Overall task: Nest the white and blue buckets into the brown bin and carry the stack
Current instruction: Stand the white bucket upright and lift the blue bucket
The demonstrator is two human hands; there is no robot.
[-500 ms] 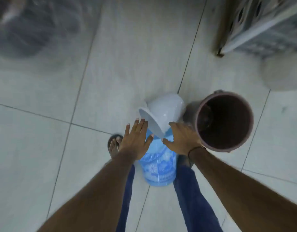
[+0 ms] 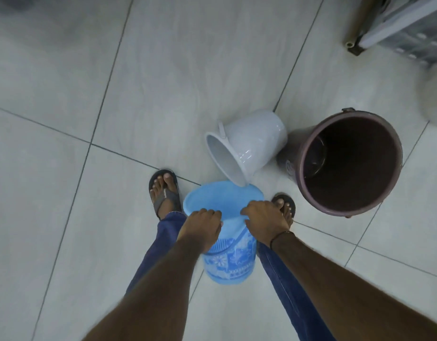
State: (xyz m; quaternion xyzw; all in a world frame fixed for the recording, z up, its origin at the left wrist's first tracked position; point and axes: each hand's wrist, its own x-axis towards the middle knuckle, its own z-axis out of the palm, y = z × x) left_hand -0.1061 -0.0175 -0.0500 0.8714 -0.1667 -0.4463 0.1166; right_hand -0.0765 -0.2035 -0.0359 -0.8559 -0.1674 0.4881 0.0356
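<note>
A blue bucket (image 2: 231, 260) with a white flower pattern stands upright between my feet. My left hand (image 2: 202, 226) grips its near left rim and my right hand (image 2: 263, 221) grips its near right rim. A white bucket (image 2: 252, 143) lies tipped on its side just beyond, mouth facing left and toward me, its lip over the blue bucket's far rim. The brown bin (image 2: 348, 161) stands upright and empty to the right, close beside the white bucket.
The floor (image 2: 138, 94) is pale grey tile with dark joints. A grey slatted piece of furniture (image 2: 394, 28) with a wooden leg fills the top right corner. A pale round object (image 2: 434, 94) sits at the right edge. My sandalled feet flank the blue bucket.
Both hands have closed on the blue bucket's rim; before they hovered open above it. The white bucket now lies farther off the blue one, leaving its mouth exposed.
</note>
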